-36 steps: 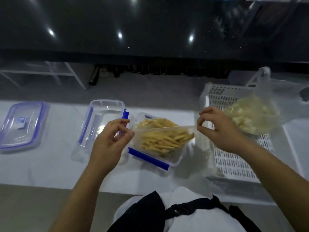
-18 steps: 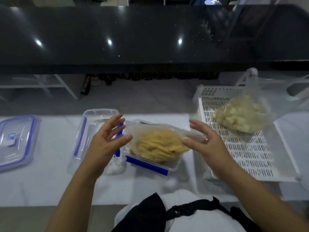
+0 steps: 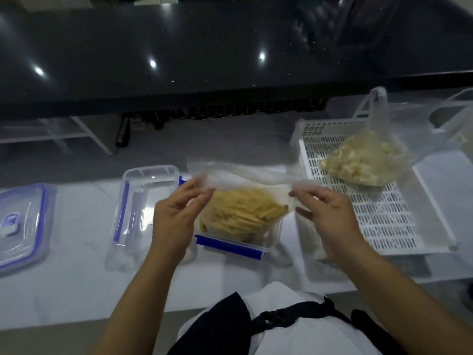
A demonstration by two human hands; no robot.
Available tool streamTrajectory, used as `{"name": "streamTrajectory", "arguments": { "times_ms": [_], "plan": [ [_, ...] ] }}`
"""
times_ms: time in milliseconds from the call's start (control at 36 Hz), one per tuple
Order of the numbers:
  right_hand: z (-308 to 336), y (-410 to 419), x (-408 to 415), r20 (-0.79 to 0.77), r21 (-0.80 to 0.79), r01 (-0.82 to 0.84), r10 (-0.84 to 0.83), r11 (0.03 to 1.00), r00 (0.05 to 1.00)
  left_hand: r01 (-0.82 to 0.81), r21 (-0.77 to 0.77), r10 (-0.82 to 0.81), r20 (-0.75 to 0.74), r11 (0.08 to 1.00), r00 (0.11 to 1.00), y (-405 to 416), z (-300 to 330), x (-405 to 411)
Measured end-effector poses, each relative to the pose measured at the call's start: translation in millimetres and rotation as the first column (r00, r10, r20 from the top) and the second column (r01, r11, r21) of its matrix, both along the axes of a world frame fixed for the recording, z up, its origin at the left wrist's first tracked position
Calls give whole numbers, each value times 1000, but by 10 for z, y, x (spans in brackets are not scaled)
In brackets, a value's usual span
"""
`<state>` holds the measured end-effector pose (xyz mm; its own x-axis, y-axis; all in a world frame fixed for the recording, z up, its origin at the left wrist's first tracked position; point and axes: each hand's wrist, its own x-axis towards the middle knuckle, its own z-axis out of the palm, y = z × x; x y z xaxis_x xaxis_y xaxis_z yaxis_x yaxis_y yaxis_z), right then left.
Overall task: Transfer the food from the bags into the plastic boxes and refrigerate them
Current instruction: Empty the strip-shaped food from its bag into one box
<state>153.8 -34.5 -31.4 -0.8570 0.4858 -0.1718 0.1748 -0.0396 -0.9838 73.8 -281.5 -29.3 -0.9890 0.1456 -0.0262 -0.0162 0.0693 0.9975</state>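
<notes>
Nearest the viewer, two bare forearms reach out over a pale counter [image 3: 64, 285]. The left hand [image 3: 174, 221] pinches the left end of a clear bag [image 3: 250, 179], and the right hand [image 3: 330, 221] pinches its right end, so the bag's rim is stretched left to right between them. The bag's yellow food [image 3: 238, 213] hangs directly below and between the grips, resting in an open box [image 3: 256, 249] with a blue clip, roughly equally near both hands. To free the food, the bag likely has to be tipped or pulled away. Left of the box lie an empty box [image 3: 143, 201] and, farther left, a lid [image 3: 23, 224]. Far right, a white tray [image 3: 384, 226] holds a second bag [image 3: 366, 162] of pale food.
</notes>
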Motion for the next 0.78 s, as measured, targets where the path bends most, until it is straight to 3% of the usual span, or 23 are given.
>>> {"name": "streamTrajectory", "arguments": {
  "times_ms": [111, 194, 333, 556, 667, 778],
  "plan": [
    [257, -24, -2, -125, 91, -54, 65, 994, 990, -38, 124, 32, 50, 992, 998, -51, 71, -94],
    [251, -93, -47, -136, 153, -49, 71, 987, 988, -55, 110, 43, 111, 992, 993, -55, 26, -149],
    [-1, -144, 22, -24, -23, -55, 55, 998, 998, -74, 105, 56, 162, 992, 985, -68, -92, -107],
    [-345, -119, 203, 60, -8, 7, -6, 1000, 998, 43, 81, -56, 174, 996, 983, -94, -231, 45],
    [-355, -150, 98, 83, 25, 23, -25, 999, 996, -7, 73, -4, 139, 997, 990, -36, -275, 125],
    [-212, -199, -19, -10, -6, 67, -67, 998, 998, -71, 176, 44, 153, 982, 987, -16, -204, 97]
  ]
}}
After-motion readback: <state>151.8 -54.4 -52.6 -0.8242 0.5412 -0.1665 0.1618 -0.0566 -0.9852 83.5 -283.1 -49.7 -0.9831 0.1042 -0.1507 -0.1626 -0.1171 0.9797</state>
